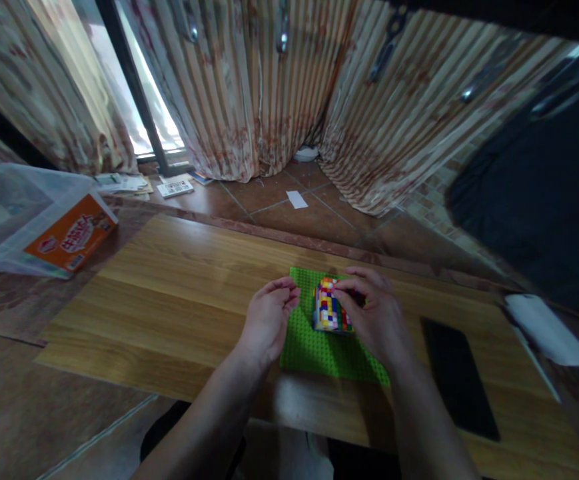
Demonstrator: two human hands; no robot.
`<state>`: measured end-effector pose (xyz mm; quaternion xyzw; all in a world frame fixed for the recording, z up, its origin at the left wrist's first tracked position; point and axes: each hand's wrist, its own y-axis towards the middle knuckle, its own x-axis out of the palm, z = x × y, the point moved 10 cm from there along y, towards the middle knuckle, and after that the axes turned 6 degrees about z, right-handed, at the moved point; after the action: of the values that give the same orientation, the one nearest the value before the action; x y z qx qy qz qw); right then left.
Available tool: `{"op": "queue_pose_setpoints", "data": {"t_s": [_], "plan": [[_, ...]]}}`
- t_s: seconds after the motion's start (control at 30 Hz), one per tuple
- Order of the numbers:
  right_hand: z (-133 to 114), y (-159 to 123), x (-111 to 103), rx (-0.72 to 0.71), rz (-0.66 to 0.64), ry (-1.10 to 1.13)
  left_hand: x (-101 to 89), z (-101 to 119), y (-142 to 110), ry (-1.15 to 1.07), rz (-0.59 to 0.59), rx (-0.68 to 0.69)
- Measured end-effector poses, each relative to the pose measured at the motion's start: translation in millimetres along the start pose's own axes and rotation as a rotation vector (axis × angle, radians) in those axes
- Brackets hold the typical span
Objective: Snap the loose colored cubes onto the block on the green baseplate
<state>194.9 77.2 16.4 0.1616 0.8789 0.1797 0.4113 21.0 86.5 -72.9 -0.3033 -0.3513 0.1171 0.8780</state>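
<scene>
A block of small multicoloured building bricks (326, 308) stands on a green studded baseplate (304, 350), toward its middle. My right hand (372, 310) reaches over the block from the right. Its thumb and forefinger are pinched at the top of the block, on what looks like a small brick; the hand covers the block's right side. Over the baseplate's left edge is my left hand (272, 317), apart from the block. Its fingers are curled together, and whatever may be in them is hidden.
The baseplate lies on a wooden table (169, 293). A dark flat panel (459, 377) lies to the right. At the left is a clear plastic bin (14, 220) with an orange label. Papers (175, 188) lie on the floor before the striped curtains (229, 87).
</scene>
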Motion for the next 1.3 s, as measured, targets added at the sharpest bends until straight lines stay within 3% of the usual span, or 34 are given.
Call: {"op": "queue_pose_setpoints", "data": {"t_s": [0.57, 1.07, 1.13, 1.3], "plan": [[27.8, -2.8, 8.6, 0.252, 0.060, 0.248, 8.1, 0.0, -5.6, -0.016, -0.053, -0.037], [36.1, -3.8, 11.6, 0.289, 0.034, 0.345, 12.4, -8.1, -5.4, 0.031, -0.105, -0.082], [38.8, -1.7, 3.7, 0.304, 0.103, 0.411, 13.1, -8.6, -6.0, 0.031, -0.110, -0.089], [37.6, -4.8, -40.8, 0.298, 0.486, 0.399, 15.2, -9.8, -9.2, 0.031, -0.112, -0.105]]}}
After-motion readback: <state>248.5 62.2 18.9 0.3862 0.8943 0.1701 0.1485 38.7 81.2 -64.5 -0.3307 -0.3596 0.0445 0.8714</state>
